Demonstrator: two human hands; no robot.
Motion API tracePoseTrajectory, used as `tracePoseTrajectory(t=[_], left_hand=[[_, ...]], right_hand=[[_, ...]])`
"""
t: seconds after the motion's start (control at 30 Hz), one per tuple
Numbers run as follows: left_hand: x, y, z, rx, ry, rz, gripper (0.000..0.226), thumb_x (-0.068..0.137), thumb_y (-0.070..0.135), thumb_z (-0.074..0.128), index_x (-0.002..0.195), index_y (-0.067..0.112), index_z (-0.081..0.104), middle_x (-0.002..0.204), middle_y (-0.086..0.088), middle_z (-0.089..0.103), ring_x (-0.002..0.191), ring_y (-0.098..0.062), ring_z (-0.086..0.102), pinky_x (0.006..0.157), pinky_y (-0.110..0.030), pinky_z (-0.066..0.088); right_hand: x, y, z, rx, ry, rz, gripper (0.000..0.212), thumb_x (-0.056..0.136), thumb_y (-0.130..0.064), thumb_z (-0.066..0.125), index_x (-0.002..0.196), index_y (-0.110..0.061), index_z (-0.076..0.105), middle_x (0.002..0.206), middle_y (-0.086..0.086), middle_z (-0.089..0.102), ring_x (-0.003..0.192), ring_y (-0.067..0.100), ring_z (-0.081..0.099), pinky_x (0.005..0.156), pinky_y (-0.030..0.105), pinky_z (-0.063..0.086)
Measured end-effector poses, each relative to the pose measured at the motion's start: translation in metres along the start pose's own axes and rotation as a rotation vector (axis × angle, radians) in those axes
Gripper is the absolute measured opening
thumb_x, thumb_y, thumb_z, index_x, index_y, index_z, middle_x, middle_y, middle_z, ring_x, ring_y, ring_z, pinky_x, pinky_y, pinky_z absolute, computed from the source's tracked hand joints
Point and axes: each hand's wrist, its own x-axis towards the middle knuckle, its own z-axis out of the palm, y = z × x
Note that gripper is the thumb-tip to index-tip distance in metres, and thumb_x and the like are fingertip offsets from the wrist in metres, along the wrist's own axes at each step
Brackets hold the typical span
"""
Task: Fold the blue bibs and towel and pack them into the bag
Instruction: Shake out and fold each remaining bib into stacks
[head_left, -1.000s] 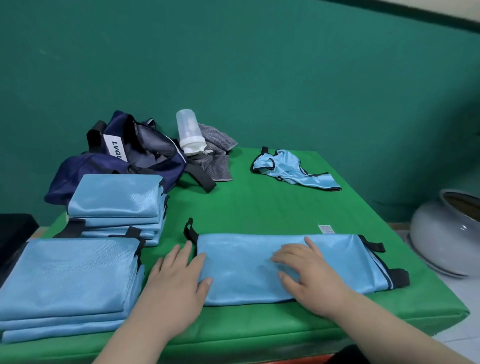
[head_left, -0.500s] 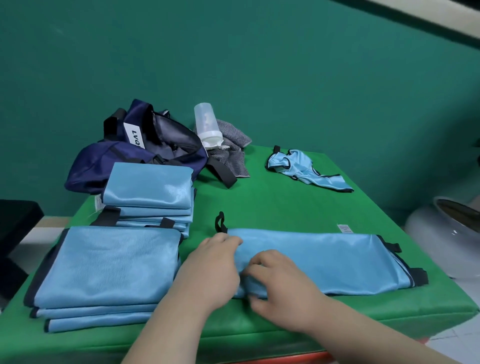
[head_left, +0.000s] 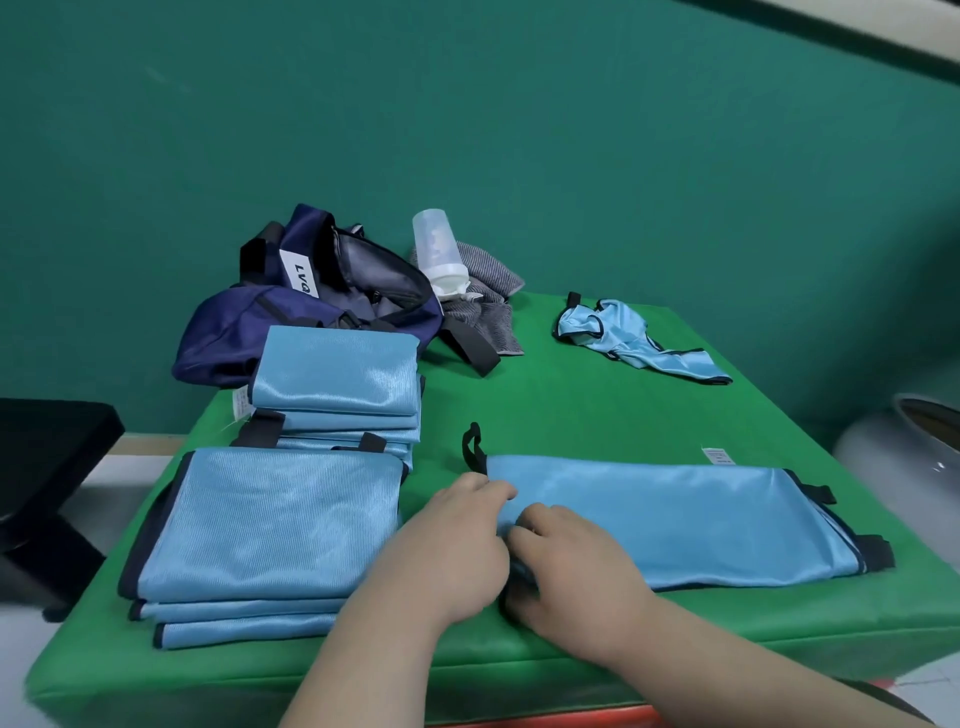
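A long, half-folded blue bib (head_left: 675, 519) with black trim lies across the near part of the green table (head_left: 571, 405). My left hand (head_left: 447, 551) and my right hand (head_left: 571, 566) sit side by side on its left end, and their curled fingers grip that edge. Two stacks of folded blue bibs stand to the left: a near stack (head_left: 265, 530) and a far stack (head_left: 337, 384). One crumpled blue bib (head_left: 623, 332) lies at the far right. The open navy bag (head_left: 311, 301) rests at the far left.
A clear plastic bottle (head_left: 439, 254) leans on a grey towel (head_left: 488, 296) beside the bag. A grey ceramic pot (head_left: 904, 457) stands on the floor to the right. A black stool (head_left: 41, 467) is on the left. A green wall rises behind the table.
My hands lay flat and apart on the bib; both have come together at its left end and now grip the edge. My view has shifted left.
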Motion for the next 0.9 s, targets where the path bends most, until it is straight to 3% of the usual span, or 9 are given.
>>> tracePoseTrajectory(t=[0.13,0.23,0.4,0.5,0.6,0.7,0.8,0.9], left_hand=[[0.001,-0.004,-0.001,0.012,0.028,-0.001,0.062,0.090,0.013,0.040,0.147,0.037,0.036,0.153,0.019,0.031,0.139,-0.007,0.033,0.110,-0.035,0.037],[0.000,-0.007,-0.002,0.029,0.017,0.023,0.063,0.088,0.013,0.042,0.145,0.038,0.038,0.151,0.021,0.032,0.138,-0.005,0.033,0.110,-0.032,0.036],[0.000,-0.009,0.000,0.067,-0.093,0.148,0.073,0.077,0.012,0.051,0.145,0.036,0.040,0.154,0.019,0.029,0.147,-0.004,0.014,0.122,-0.031,0.016],[0.000,-0.004,0.000,0.065,-0.141,0.205,0.076,0.072,0.032,0.054,0.146,0.042,0.038,0.157,0.022,0.025,0.148,0.000,0.005,0.124,-0.040,0.004],[0.000,0.000,0.000,-0.021,-0.150,0.283,0.072,0.071,0.066,0.047,0.139,0.045,0.045,0.141,0.027,0.043,0.142,0.008,0.018,0.123,-0.042,-0.005],[-0.001,0.000,0.001,-0.143,-0.129,0.314,0.065,0.071,0.080,0.039,0.128,0.051,0.049,0.127,0.029,0.052,0.131,0.015,0.032,0.122,-0.042,-0.011],[-0.003,0.000,0.002,-0.206,-0.139,0.308,0.058,0.067,0.082,0.047,0.122,0.063,0.043,0.133,0.032,0.050,0.131,0.017,0.034,0.124,-0.038,-0.007],[-0.005,0.001,0.004,-0.258,-0.140,0.299,0.075,0.060,0.081,0.061,0.130,0.061,0.045,0.132,0.032,0.052,0.131,0.010,0.041,0.121,-0.027,0.022]], right_hand=[[0.001,-0.002,0.001,0.049,0.010,0.057,0.015,0.066,-0.040,0.049,0.067,-0.025,0.053,0.068,-0.008,0.045,0.059,0.017,0.048,0.047,0.026,0.026],[-0.001,0.006,-0.008,0.230,-0.010,0.139,0.024,0.073,-0.041,0.043,0.081,-0.028,0.062,0.078,-0.009,0.053,0.072,0.016,0.054,0.055,0.029,0.040],[-0.009,0.022,-0.040,0.453,0.053,0.151,0.019,0.073,-0.041,0.050,0.080,-0.030,0.063,0.079,-0.014,0.058,0.073,0.005,0.053,0.066,0.027,0.047],[-0.014,0.031,-0.064,0.528,0.091,0.174,0.012,0.072,-0.042,0.056,0.077,-0.032,0.062,0.075,-0.014,0.060,0.073,0.008,0.057,0.067,0.027,0.048],[-0.018,0.040,-0.086,0.532,0.112,0.189,0.007,0.071,-0.040,0.055,0.072,-0.035,0.059,0.074,-0.012,0.061,0.072,0.009,0.059,0.065,0.026,0.048],[-0.021,0.049,-0.102,0.569,0.165,0.258,0.006,0.072,-0.030,0.061,0.068,-0.035,0.060,0.071,-0.014,0.064,0.067,0.007,0.059,0.061,0.021,0.046],[-0.023,0.058,-0.115,0.675,0.195,0.373,0.022,0.078,-0.004,0.068,0.067,-0.023,0.066,0.060,-0.011,0.060,0.055,0.002,0.050,0.055,0.016,0.039],[-0.021,0.068,-0.128,0.795,0.219,0.450,0.016,0.076,-0.007,0.067,0.069,-0.021,0.068,0.065,0.004,0.065,0.060,0.009,0.052,0.061,0.027,0.042]])
